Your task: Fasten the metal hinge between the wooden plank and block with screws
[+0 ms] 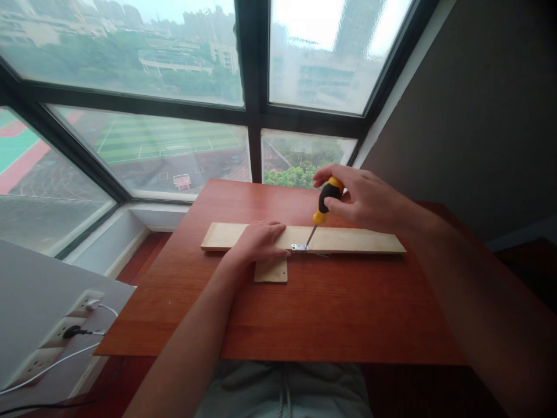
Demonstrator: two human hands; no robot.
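My right hand (348,194) is closed around the yellow and black handle of a screwdriver (329,197). The screwdriver slants down to the left, and its tip meets a small metal hinge or bracket (299,248) at the near edge of a long pale wooden board (348,239). My left hand (260,241) grips the board just left of the metal piece, fingers over the top and thumb by the near edge. A smaller wooden piece (272,271) with small holes sticks out toward me from below the board and my left hand. A small thin metal item (322,255) lies by the board's near edge.
The reddish-brown table (339,313) carries the boards. Large dark-framed windows (256,110) rise behind it. At lower left, a wall socket strip (56,339) has plugs and cables (47,366) near the table's corner. A dark wall (470,116) stands at right.
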